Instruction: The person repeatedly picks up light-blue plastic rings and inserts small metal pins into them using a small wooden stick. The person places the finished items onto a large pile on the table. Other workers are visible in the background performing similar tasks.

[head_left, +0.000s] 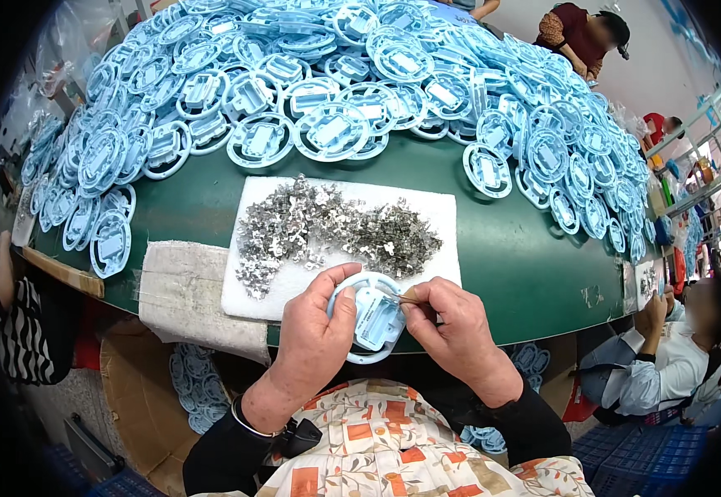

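My left hand (315, 325) grips a round light-blue plastic housing (370, 325) by its left rim, thumb on the front. The housing has a ring-shaped edge and a rectangular recess in its middle. Pinched in my right hand (452, 325) is a thin metal tool that looks like tweezers (402, 298); its tip reaches the upper right of the recess. Whether a small part sits at that tip is too small to tell. Just beyond my hands, small silvery metal clips (311, 224) lie heaped on a white foam sheet (249, 304).
A big heap of similar blue housings (327, 132) covers the far side of the green table (534, 273). A greyish pad (199, 294) lies left of the foam. Below the table, a cardboard box (133, 373) holds more housings. Other people sit at the right (659, 364), far right and left.
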Motion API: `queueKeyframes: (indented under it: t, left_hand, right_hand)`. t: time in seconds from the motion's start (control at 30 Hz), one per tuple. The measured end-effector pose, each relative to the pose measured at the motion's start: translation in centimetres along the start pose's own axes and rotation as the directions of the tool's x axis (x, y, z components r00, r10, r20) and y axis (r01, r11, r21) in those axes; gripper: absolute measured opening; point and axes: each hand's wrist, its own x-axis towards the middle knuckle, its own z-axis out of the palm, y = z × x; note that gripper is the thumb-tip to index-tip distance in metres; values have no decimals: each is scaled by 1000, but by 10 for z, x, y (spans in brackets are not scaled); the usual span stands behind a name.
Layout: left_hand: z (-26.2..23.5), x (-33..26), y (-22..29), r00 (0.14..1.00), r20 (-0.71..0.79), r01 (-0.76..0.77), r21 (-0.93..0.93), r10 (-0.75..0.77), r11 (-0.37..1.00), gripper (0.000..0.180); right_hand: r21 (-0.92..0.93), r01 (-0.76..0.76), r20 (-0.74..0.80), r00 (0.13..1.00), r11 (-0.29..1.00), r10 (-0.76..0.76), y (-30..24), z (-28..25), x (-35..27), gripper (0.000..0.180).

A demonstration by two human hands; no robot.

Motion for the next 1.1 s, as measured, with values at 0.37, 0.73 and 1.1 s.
queueKeyframes:
  t: [0.37, 0.73, 1.1]
  left_hand:
    - [-3, -1, 1, 999, 15, -45, 95, 43, 995, 30]
    - [-7, 0, 1, 998, 50, 28, -33, -26, 999, 31]
    - [-14, 3, 17, 952, 296, 107, -108, -71, 988, 53]
  right_hand:
    - [-108, -135, 124, 981, 985, 148, -18, -7, 16, 13]
    - [40, -226, 26, 974, 973, 225, -15, -7, 16, 17]
    - [347, -448, 249, 891, 824, 380, -5, -8, 4, 20]
